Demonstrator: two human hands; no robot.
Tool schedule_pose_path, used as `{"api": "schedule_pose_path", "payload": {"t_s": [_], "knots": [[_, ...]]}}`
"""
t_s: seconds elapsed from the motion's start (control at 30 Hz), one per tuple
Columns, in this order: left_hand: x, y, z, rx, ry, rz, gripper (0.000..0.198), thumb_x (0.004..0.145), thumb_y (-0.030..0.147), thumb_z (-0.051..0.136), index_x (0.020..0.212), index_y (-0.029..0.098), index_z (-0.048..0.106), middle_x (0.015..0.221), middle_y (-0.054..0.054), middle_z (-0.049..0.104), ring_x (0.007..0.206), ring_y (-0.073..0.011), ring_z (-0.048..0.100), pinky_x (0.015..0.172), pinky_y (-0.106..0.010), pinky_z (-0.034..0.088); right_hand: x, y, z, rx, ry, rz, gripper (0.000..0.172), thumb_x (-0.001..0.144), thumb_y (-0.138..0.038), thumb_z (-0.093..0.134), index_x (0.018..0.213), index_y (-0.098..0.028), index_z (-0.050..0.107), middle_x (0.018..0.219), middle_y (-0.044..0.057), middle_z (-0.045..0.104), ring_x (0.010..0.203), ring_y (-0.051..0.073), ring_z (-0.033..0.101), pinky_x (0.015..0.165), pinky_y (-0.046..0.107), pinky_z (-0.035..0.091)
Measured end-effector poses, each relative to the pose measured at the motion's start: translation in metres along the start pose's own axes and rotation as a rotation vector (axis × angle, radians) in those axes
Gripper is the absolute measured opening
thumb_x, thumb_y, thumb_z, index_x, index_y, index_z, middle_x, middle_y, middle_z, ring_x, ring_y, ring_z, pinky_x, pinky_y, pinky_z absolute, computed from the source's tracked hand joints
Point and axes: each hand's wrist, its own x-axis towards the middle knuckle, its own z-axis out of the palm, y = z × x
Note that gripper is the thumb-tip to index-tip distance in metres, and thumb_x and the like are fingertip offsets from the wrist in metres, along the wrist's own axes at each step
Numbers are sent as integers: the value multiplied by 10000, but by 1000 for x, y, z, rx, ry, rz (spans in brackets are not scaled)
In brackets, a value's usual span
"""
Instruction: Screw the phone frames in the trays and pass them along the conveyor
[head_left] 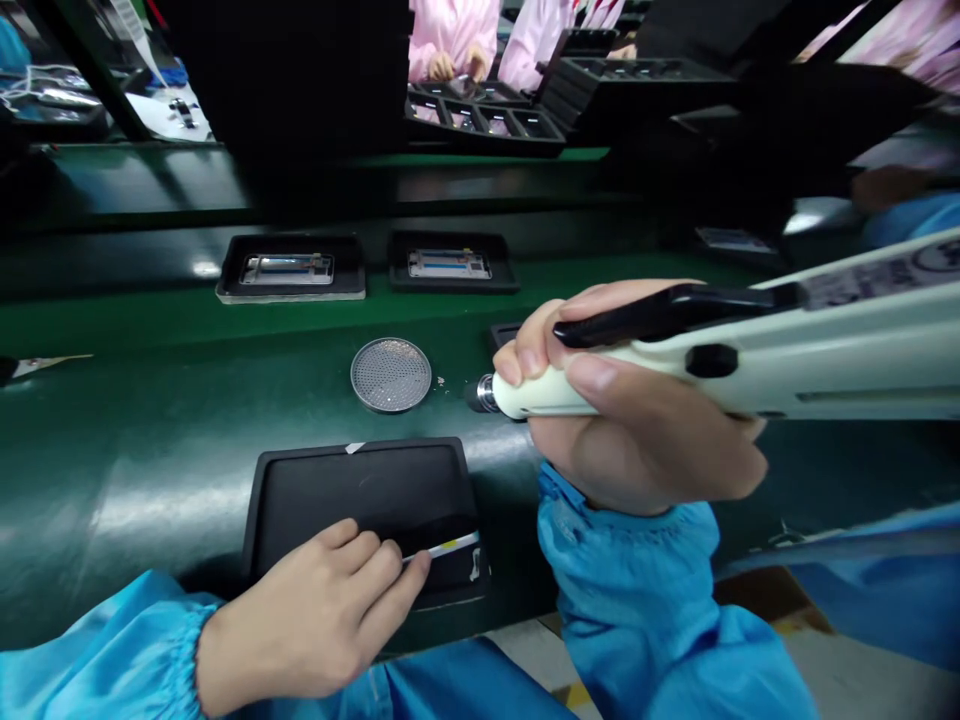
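My right hand (630, 400) is wrapped around a cream electric screwdriver (750, 365) with a black lever, held level, its metal tip (486, 393) pointing left. My left hand (322, 610) rests on the near edge of a black tray (360, 495) and pinches a thin white strip (446, 547) between its fingertips. A round perforated metal dish (391, 374) lies on the green surface (150, 450) between the tray and the screwdriver tip. Both wrists wear blue sleeves.
Two black trays with metal parts, one (291, 267) and the other (451, 263), sit further back on the green belt. Stacked black trays (487, 120) stand beyond, where other people in pink coats work. Another small black item (504, 333) lies behind my right hand.
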Motion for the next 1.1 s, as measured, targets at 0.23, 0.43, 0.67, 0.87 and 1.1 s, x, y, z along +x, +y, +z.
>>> {"api": "schedule_pose_path", "payload": {"t_s": [0.23,0.43,0.67,0.87,1.1], "knots": [[-2,-2,0,-20,-18,-3,374,945,95,371,1264,0,541,846,-120,604,680,-226,553,599,-373,470,2,0,-1,35,28,27,171,503,-104,597,644,-185,652,502,-18,537,436,182,523,467,381,414],[7,0,-4,-13,-61,-4,391,941,108,381,1298,9,506,807,-97,581,636,-223,539,557,-371,464,2,-2,-5,-18,-7,26,168,538,-136,606,684,-207,650,536,-22,533,517,182,544,502,383,436],[8,-5,0,-25,-93,9,403,950,109,358,1320,5,476,799,-91,577,620,-215,533,564,-368,467,2,-2,-3,-96,4,-6,98,578,-188,608,667,-226,616,494,-39,494,525,173,524,525,377,420],[6,-5,0,-36,-97,11,417,942,99,346,1331,0,462,789,-93,591,623,-213,537,576,-363,464,1,-2,-5,-77,46,-2,123,552,-171,629,667,-214,643,543,-16,511,565,188,538,522,384,424],[9,-52,1,-353,-112,-20,370,968,171,368,1294,120,537,904,-85,656,782,-193,589,731,-326,502,1,3,-7,-32,3,-61,129,601,-151,650,707,-210,693,584,-10,549,531,167,556,482,348,432]]}}
